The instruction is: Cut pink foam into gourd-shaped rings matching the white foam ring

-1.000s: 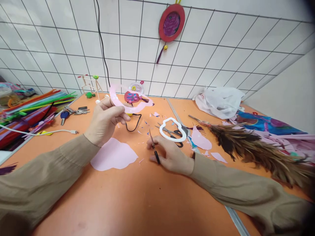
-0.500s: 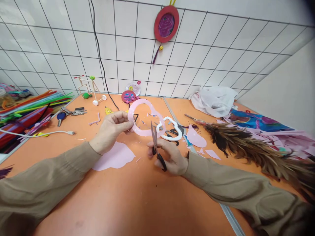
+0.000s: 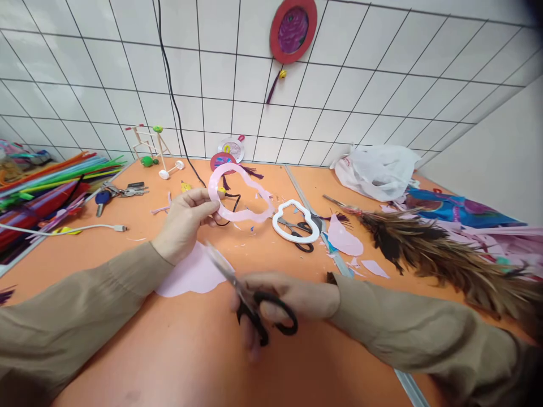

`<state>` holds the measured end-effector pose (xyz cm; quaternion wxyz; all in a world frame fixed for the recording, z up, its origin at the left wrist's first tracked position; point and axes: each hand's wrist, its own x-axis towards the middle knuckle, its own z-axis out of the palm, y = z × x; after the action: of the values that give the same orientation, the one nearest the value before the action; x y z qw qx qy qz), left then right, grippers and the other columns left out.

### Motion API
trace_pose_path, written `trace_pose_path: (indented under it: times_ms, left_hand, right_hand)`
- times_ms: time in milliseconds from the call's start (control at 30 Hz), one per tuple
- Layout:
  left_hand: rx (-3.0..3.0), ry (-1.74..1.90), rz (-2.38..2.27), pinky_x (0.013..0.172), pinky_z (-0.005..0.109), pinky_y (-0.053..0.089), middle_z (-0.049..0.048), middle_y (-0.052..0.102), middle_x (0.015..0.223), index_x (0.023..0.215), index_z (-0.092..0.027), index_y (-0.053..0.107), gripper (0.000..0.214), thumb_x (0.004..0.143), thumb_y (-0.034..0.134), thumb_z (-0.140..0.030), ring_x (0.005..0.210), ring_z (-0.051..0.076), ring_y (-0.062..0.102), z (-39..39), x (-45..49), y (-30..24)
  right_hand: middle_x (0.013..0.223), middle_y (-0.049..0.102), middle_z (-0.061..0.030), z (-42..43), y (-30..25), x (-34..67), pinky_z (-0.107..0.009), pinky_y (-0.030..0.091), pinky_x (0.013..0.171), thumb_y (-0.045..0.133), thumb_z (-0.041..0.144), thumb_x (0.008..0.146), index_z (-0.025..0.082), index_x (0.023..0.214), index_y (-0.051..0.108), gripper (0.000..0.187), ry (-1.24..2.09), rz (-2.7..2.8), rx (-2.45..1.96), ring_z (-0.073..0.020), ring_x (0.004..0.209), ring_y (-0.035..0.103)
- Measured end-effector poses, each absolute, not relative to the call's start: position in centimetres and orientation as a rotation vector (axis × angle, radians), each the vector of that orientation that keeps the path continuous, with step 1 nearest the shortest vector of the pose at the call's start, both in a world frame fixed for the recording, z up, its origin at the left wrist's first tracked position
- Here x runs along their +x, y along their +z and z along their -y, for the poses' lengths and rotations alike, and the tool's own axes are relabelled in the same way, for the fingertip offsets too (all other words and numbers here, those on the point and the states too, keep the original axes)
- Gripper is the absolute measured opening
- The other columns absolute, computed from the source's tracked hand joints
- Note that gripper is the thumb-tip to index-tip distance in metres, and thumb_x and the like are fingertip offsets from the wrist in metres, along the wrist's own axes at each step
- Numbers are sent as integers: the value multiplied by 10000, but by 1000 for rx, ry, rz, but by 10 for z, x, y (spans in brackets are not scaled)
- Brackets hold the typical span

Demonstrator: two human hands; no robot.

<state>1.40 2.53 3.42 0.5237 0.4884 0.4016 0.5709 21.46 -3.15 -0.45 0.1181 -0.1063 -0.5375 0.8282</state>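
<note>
My left hand pinches a pink paper outline ring by its left edge and holds it above the orange table. My right hand is closed through the black handles of a pair of scissors, whose blades point up and left toward a flat pink paper cutout on the table. The right hand is blurred by motion. A white plastic outline template lies on the table to the right of the ring, on top of a second pair of scissors.
Coloured pipe cleaners, keys and a white cable lie at the left. A dark feather bundle, pink scraps and a white plastic bag lie at the right. Small crafts stand by the tiled wall, where a red round ornament hangs.
My right hand pulled the scissors away from the ring, toward me and down, turning the blades to the left. My left hand kept the ring raised and shifted it slightly left.
</note>
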Motion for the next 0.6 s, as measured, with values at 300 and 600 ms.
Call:
trace_pose_path:
  times_ms: [300,600]
  left_hand:
    - [972,1715,-1110,573,213,484,-5,639,701,615,-156,672,92,553,692,-91,654,110,582,-43,3,42]
    - [1130,1474,-896,692,261,515,14,692,741,756,-164,727,144,628,776,-205,688,130,621,-27,11,46]
  right_hand:
    - [927,620,-41,31,-16,208,-334,539,751,716,556,781,219,1058,459,506,1814,1327,-770,-179,867,675]
    - [824,624,-49,35,-21,218,-263,517,607,629,343,869,181,1125,545,314,1331,1911,-368,-130,671,614]
